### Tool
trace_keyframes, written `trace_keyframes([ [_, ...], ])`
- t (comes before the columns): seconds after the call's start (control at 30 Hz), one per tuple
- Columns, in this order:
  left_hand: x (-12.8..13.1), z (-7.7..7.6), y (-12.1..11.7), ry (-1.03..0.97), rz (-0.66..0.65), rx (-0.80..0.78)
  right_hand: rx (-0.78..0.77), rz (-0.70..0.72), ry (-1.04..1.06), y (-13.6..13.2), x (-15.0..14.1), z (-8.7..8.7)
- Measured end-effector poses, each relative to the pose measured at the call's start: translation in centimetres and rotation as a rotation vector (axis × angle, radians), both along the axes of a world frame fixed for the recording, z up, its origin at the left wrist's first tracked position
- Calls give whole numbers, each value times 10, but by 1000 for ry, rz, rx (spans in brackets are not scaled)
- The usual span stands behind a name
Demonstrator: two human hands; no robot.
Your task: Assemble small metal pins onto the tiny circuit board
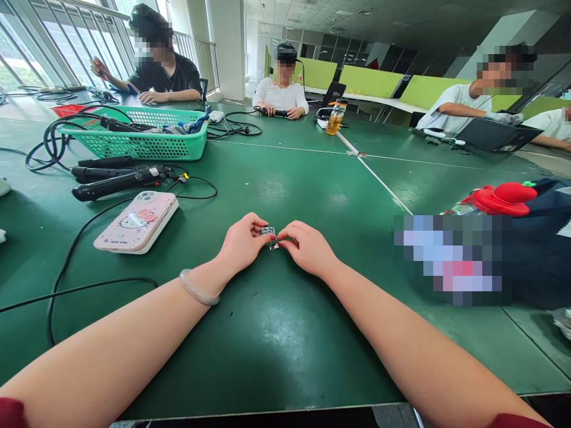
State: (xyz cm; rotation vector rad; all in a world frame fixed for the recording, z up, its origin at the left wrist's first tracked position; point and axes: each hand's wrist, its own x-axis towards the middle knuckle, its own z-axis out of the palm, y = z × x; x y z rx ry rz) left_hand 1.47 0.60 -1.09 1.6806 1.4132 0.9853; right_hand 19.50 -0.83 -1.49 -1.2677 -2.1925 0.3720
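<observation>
Both my hands meet over the middle of the green table. My left hand has its fingers curled and pinches a small dark square part with a pale centre. My right hand is also curled, its fingertips touching a tiny metal piece right below that part. A pale bangle circles my left wrist. What the small part is cannot be made out.
A pink phone-like case lies to the left, beside black handheld tools with cables and a green basket. A red-capped item and dark bag sit at right. Three other people sit across the table, one by a laptop; a bottle stands there.
</observation>
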Motion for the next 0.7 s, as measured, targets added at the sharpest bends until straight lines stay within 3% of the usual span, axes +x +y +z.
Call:
trace_keyframes([
  [0.47,1,1,-1,1,-7,-23,-122,-24,-127,4,-4,1],
  [0.7,1,1,-1,-1,-7,-28,-66,-2,-100,5,-1,-1],
])
